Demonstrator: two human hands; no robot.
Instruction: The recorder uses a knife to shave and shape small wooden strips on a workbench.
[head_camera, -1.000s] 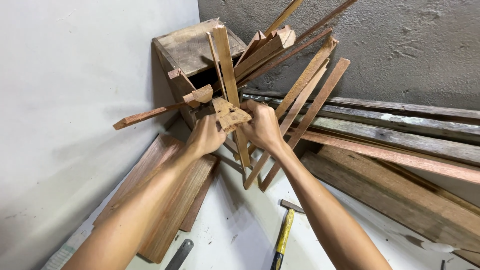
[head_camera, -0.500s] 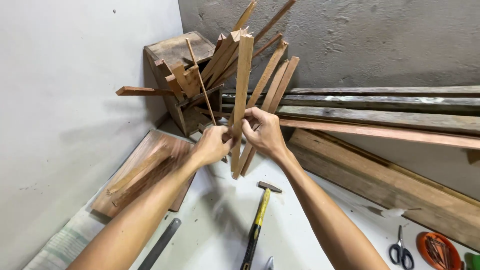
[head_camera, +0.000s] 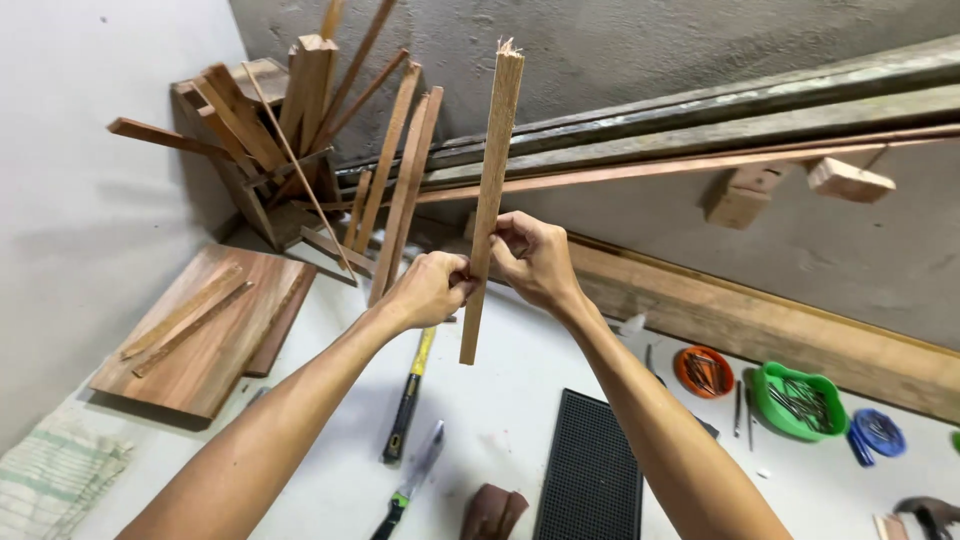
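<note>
A long thin wooden slat (head_camera: 494, 160) with a splintered top end stands nearly upright in front of me. My left hand (head_camera: 430, 288) and my right hand (head_camera: 530, 260) both grip it near its lower third, one on each side. The slat's lower end hangs above the white floor. Behind it, in the corner, a pile of wood offcuts (head_camera: 290, 130) leans against a wooden box.
A flat wooden board (head_camera: 205, 335) lies at left, a hammer with a yellow and black handle (head_camera: 408, 400) below my hands, a black ribbed mat (head_camera: 590, 470), an orange bowl (head_camera: 703, 371) and a green bowl (head_camera: 798, 400) of nails at right. Long planks (head_camera: 780, 320) run along the wall.
Both hands have lifted the slat clear of the corner pile and brought it toward me. The view has swung right, showing the nail bowls.
</note>
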